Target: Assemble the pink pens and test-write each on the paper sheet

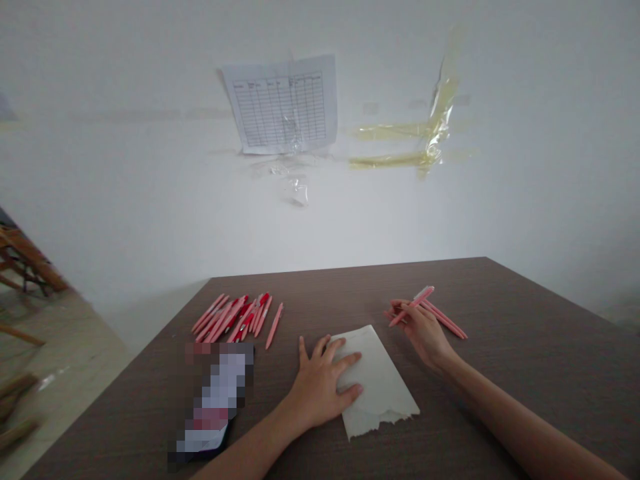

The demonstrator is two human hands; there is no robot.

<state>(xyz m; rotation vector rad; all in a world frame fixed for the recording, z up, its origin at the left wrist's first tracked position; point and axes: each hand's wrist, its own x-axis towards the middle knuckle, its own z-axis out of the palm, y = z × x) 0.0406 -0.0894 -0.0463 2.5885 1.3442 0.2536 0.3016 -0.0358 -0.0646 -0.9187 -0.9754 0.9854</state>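
My left hand [323, 383] lies flat with fingers spread, its fingertips pressing on the left edge of a pale paper bag [377, 383] that lies on the brown table [525, 347]. My right hand [423, 327] is closed on a pink pen [417, 302], lifted slightly and angled up to the right. Under and just right of that hand lie a few more pink pens [447, 322]. A larger group of several pink and red pens [237, 317] lies spread at the far left of the table.
A blurred-out object [215, 400] lies on the table left of my left forearm. On the white wall behind hang a printed table sheet [283, 107] and strips of yellowish tape [425, 137]. Wooden furniture [25, 267] stands at the far left.
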